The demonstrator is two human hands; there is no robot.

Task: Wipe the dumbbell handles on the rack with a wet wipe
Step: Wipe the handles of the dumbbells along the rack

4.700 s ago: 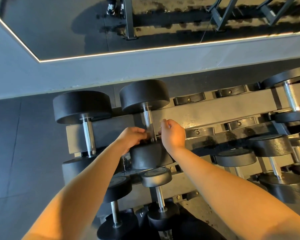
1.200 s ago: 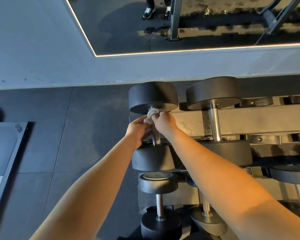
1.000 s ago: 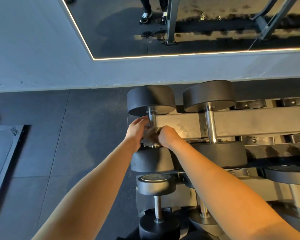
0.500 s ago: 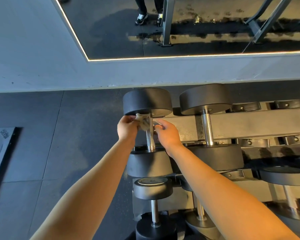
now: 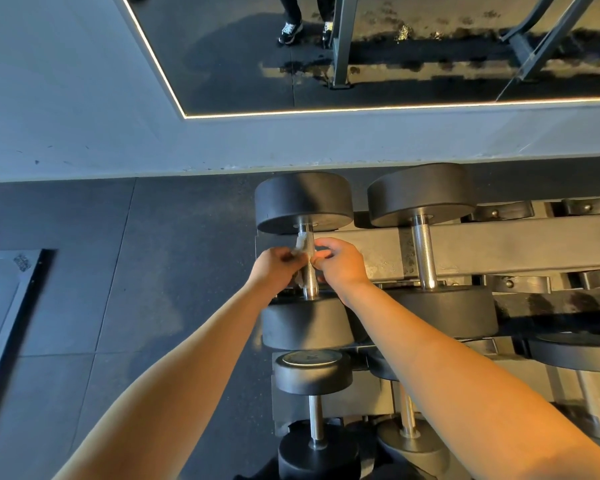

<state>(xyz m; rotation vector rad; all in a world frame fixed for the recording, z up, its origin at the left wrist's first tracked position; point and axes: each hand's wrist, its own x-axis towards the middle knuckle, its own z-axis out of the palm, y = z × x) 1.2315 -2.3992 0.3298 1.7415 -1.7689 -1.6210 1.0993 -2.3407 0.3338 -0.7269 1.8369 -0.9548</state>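
A black dumbbell with a knurled steel handle (image 5: 306, 237) lies at the left end of the rack's top tier (image 5: 506, 247). A pale wet wipe (image 5: 299, 244) is wrapped round the left side of that handle. My left hand (image 5: 277, 270) grips the wipe against the handle from the left. My right hand (image 5: 340, 263) has its fingers curled at the handle's right side, fingertips at the wipe. A second dumbbell with a bare handle (image 5: 424, 251) lies just to the right.
Lower tiers hold smaller dumbbells (image 5: 314, 403) below my forearms. Empty saddles (image 5: 520, 282) run along the rack to the right. Dark rubber floor (image 5: 118, 289) lies to the left, with a flat platform (image 5: 4, 306) at the far left. A wall mirror (image 5: 395, 53) stands behind.
Both hands have slid down from the handle's top towards its middle, taking the wipe along. The upper knurled part of the handle now shows bare.
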